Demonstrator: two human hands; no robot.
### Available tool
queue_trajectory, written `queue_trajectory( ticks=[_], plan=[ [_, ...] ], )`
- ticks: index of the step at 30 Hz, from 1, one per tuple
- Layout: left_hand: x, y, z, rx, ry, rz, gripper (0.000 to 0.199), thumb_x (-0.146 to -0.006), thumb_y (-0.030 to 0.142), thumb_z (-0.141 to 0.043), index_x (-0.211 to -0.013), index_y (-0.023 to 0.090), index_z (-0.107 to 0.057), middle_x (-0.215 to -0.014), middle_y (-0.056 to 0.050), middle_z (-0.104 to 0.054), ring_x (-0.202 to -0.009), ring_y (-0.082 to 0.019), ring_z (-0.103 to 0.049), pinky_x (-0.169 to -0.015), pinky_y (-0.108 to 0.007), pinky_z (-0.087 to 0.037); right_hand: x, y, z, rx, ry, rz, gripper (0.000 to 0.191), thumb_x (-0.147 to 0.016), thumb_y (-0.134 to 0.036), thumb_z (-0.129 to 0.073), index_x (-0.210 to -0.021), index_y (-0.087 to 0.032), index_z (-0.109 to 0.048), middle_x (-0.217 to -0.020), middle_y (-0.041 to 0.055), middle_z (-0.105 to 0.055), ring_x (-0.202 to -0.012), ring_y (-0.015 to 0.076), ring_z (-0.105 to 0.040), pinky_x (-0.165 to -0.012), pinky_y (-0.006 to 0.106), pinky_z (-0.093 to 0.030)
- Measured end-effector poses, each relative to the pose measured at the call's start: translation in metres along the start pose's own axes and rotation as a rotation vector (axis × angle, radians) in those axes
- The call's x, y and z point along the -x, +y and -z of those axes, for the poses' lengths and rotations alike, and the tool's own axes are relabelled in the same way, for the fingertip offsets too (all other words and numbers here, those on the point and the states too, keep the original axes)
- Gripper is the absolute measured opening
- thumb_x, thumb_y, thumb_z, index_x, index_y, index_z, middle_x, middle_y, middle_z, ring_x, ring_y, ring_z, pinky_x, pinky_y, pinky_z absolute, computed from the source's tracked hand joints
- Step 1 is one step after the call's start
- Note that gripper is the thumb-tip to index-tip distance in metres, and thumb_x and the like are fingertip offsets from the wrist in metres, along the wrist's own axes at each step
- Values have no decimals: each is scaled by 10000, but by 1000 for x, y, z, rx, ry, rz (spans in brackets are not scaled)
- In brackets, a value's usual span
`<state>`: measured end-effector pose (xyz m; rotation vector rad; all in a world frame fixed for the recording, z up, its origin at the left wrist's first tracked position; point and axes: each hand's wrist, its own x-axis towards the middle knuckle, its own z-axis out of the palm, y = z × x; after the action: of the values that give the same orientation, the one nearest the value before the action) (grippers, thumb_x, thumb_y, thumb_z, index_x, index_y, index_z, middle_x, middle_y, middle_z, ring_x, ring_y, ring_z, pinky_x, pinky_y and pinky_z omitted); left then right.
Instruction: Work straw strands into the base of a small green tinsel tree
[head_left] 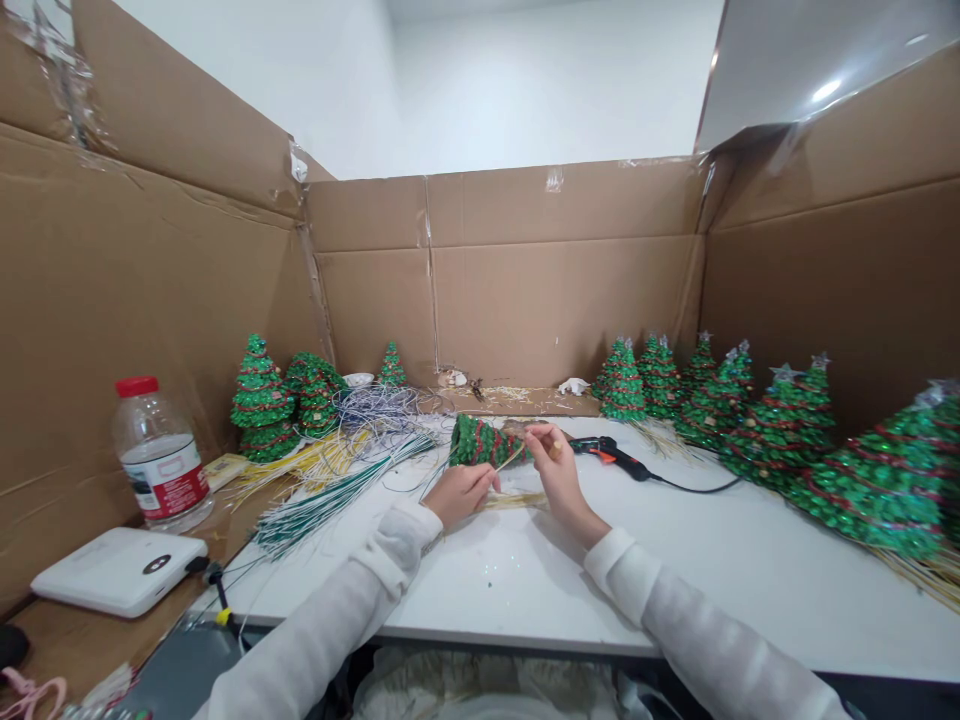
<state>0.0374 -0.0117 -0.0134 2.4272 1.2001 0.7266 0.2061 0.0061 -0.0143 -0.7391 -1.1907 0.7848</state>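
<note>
Green sequined tree partly hidden by right hand.

the left forearm and the right forearm, both in pale fluffy sleeves, angle inward from either side toward the middle. the left hand sits lower, fingers curled closed, wrist turned in. the right hand rides a little higher and close beside it, not quite touching, wrist bent, its fingertips pinched together.
</note>
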Motion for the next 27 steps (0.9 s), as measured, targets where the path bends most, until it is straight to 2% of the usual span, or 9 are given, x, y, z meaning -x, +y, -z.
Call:
queue_trajectory(
  ticks=[4, 8, 14, 20, 27],
  plan=[
    [-1, -2, -2, -50, 44, -10, 279, -856, 331, -381, -778, 180, -603, -504, 55, -477, -494, -80, -418, -523, -189, -298, 2, -1, -2, 2, -27, 31, 251, -712, -441, -582, -717, -214, -476, -661, -24, -508, -588, 124, -440, -541, 248, -342],
    [-2, -4, -4, -60, 77, -9, 233, -809, 373, -472, -803, 178, -600, -502, 67, -462, -486, -73, -394, -499, -186, -269, 7, -1, -5, 16, -112, 46, 205, -740, -392, -565, -716, -214, -466, -666, -26, -488, -618, 127, -443, -572, 247, -355],
    [-1, -2, -3, -14, 122, -7, 216, -813, 362, -470, -895, 182, -557, -500, 82, -452, -481, -75, -388, -513, -185, -280, 10, 5, -8, 73, -147, 74, 171, -768, -372, -535, -731, -219, -471, -727, -11, -501, -706, 146, -477, -651, 258, -382],
    [0, -2, -2, 2, 179, 7, 184, -832, 328, -426, -801, 177, -526, -522, 69, -468, -482, -76, -387, -506, -186, -282, 13, 3, -9, 32, -210, 52, 153, -816, -378, -492, -792, -230, -457, -770, -2, -575, -766, 156, -535, -752, 290, -396],
    [0, -1, -1, -37, 215, 5, 162, -823, 314, -441, -783, 182, -528, -518, 72, -467, -480, -72, -399, -509, -184, -286, 14, 3, -10, -9, -263, -22, 192, -800, -407, -509, -839, -238, -426, -733, -10, -605, -712, 167, -574, -701, 296, -415]
  ],
)
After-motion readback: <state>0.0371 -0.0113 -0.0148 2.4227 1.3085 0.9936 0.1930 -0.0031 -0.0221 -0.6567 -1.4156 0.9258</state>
